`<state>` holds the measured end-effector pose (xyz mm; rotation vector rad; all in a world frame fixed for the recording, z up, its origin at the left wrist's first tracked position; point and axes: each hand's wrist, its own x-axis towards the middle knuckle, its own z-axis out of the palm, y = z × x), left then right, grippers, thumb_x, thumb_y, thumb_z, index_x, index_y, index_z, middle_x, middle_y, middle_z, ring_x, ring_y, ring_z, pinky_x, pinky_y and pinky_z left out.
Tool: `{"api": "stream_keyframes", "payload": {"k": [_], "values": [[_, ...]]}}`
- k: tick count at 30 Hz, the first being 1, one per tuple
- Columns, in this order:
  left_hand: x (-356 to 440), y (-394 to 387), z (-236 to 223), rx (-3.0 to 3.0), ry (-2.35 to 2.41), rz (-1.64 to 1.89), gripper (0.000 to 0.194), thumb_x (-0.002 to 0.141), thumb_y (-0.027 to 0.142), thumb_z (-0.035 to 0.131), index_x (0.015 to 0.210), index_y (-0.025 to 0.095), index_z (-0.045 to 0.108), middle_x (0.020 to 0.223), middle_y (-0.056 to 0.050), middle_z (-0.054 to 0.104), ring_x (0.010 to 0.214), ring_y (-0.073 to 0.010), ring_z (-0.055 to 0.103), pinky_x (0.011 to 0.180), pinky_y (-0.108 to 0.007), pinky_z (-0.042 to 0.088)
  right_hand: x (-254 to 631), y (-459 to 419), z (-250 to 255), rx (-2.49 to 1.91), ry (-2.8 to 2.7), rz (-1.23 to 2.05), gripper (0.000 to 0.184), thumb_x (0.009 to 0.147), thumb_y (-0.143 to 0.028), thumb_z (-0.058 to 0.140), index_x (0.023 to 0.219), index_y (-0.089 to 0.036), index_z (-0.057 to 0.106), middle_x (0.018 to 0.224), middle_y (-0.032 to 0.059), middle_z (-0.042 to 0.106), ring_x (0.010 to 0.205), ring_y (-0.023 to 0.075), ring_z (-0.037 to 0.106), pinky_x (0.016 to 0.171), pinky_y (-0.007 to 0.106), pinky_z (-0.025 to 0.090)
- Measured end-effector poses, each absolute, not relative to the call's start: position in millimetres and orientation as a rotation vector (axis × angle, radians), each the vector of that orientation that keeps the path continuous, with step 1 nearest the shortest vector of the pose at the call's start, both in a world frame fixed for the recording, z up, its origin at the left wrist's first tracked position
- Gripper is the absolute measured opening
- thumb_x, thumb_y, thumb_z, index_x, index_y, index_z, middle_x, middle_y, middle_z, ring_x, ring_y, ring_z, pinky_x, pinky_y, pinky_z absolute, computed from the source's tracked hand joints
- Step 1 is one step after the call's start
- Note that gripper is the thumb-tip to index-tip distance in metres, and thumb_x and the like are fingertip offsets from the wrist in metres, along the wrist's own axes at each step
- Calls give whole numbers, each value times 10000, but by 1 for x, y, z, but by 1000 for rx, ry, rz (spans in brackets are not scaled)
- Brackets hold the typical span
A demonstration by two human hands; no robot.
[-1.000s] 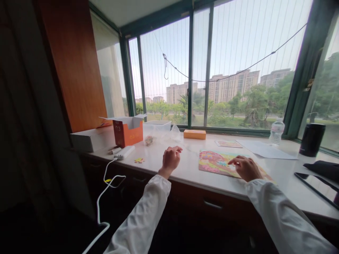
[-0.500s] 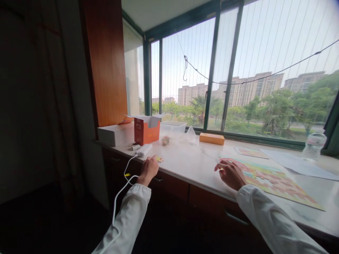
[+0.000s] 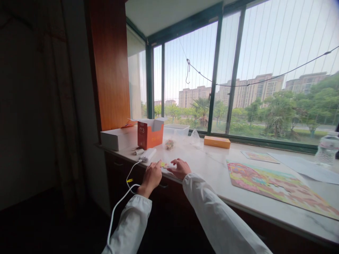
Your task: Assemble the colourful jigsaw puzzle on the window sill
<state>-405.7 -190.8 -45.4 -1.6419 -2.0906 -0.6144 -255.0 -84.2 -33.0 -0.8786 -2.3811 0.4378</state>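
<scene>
Both my hands are at the front edge of a white marble counter (image 3: 209,165), on either side of a few small colourful puzzle pieces (image 3: 164,164). My left hand (image 3: 152,175) rests at the edge with its fingers curled and one finger pointing at the pieces. My right hand (image 3: 180,168) lies flat, fingers spread, with its fingertips touching the pieces. A large colourful jigsaw puzzle (image 3: 275,185) lies flat on the counter to the right, away from both hands.
An orange open box (image 3: 149,133), a white box (image 3: 116,137), a white power bank (image 3: 148,154) with a hanging cable, a clear tub (image 3: 176,129), plastic bags, a flat orange box (image 3: 216,141), a small picture card (image 3: 259,156), paper and a water bottle (image 3: 326,151) stand along the counter.
My view has turned left. The left hand went left to the loose pieces at the counter edge; my right hand left the big puzzle and came over to them.
</scene>
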Motion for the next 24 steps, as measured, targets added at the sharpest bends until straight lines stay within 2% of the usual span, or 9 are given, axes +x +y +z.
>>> {"api": "stream_keyframes", "payload": {"k": [3, 6, 8, 12, 17, 22, 24], "values": [[-411, -190, -49, -1646, -2093, -680, 502, 901, 74, 352, 1372, 104, 521, 1169, -153, 681, 1124, -232, 597, 972, -348, 438, -274, -79, -35, -905, -2390, 495, 507, 724, -556, 725, 1127, -251, 688, 1107, 56, 648, 1032, 222, 603, 919, 354, 394], [-415, -190, -50, -1671, -2068, -729, 482, 911, 73, 349, 1356, 106, 532, 1145, -146, 690, 1135, -225, 591, 976, -341, 441, -285, -74, -35, -945, -2387, 541, 412, 712, -529, 743, 1034, -273, 731, 1094, 46, 645, 993, 206, 607, 903, 328, 400], [-417, -190, -49, -1672, -2038, -757, 456, 930, 106, 366, 1355, 117, 530, 1170, -140, 681, 1139, -228, 586, 982, -347, 441, -288, -71, -35, -956, -2388, 568, 362, 714, -523, 744, 982, -280, 746, 1076, 39, 646, 981, 199, 608, 899, 316, 399], [-419, -190, -48, -1687, -2058, -727, 420, 964, 212, 417, 1364, 133, 519, 1233, -140, 656, 1150, -252, 582, 980, -376, 443, -289, -69, -34, -992, -2373, 569, 449, 691, -561, 752, 1026, -262, 734, 1119, 58, 639, 1042, 227, 595, 937, 343, 377], [-417, -190, -45, -1694, -2108, -667, 422, 978, 271, 433, 1377, 149, 497, 1237, -141, 659, 1169, -254, 585, 969, -378, 448, -285, -72, -30, -940, -2375, 495, 421, 694, -609, 730, 941, -268, 742, 1101, 61, 640, 1056, 231, 592, 970, 392, 347], [-414, -189, -40, -1730, -2032, -682, 480, 934, 301, 539, 1398, 205, 465, 1356, -122, 591, 1236, -243, 552, 1000, -353, 440, -275, -74, -27, -845, -2366, 336, 386, 703, -563, 747, 951, -268, 716, 1015, 26, 692, 953, 197, 626, 919, 357, 368], [-411, -188, -37, -1755, -2049, -638, 487, 930, 318, 552, 1397, 214, 462, 1336, -124, 604, 1225, -239, 563, 979, -344, 448, -270, -74, -26, -825, -2373, 266, 382, 710, -556, 746, 946, -257, 710, 982, 27, 711, 944, 202, 634, 895, 346, 373]]}}
